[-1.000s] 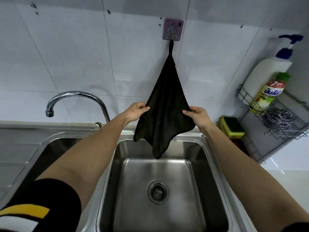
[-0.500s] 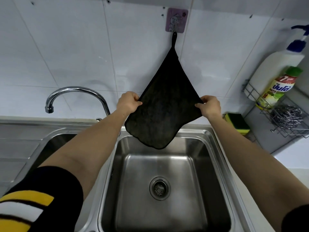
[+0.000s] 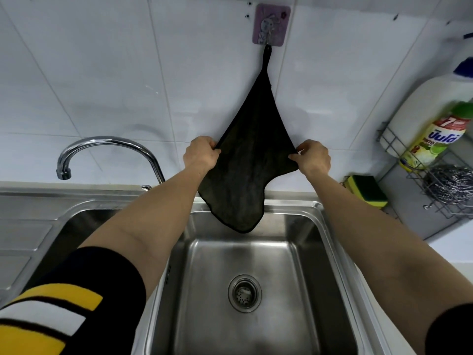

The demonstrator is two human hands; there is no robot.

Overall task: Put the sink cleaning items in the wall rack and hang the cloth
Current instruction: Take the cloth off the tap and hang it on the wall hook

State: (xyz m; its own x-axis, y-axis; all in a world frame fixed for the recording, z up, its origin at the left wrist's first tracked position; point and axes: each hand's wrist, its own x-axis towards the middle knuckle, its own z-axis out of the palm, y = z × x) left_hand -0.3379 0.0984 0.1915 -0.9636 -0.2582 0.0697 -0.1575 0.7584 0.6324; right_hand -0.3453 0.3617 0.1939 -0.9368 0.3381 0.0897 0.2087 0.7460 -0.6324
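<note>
At the far left a striped black, yellow and white sleeve (image 3: 53, 319) covers the upper left arm. Behind it, the curved chrome tap (image 3: 107, 152) rises from the back rim of the steel sink (image 3: 302, 252), its spout arching over the left basin. The left hand (image 3: 201, 155) is closed in a pinch on the left edge of the black cloth (image 3: 245, 170), thumb and fingers gripping the fabric. The cloth hangs by its loop from the purple adhesive hook (image 3: 271, 24) on the white tiled wall, spread out into a kite shape between the two hands, and its lower corner droops over the back edge of the right basin. The drain (image 3: 244, 293) lies at the bottom of that basin. The right hand (image 3: 313, 158) is likewise closed on the cloth's right edge, pinching it. Further right, a yellow-and-green sponge (image 3: 366, 190) sits near the back right corner of the sink. The wire wall rack (image 3: 435, 180) holds a white pump bottle (image 3: 425, 108), a green-capped detergent bottle (image 3: 435, 139) leaning in front of it, and a steel scourer (image 3: 450, 185) on the lower tier.
</note>
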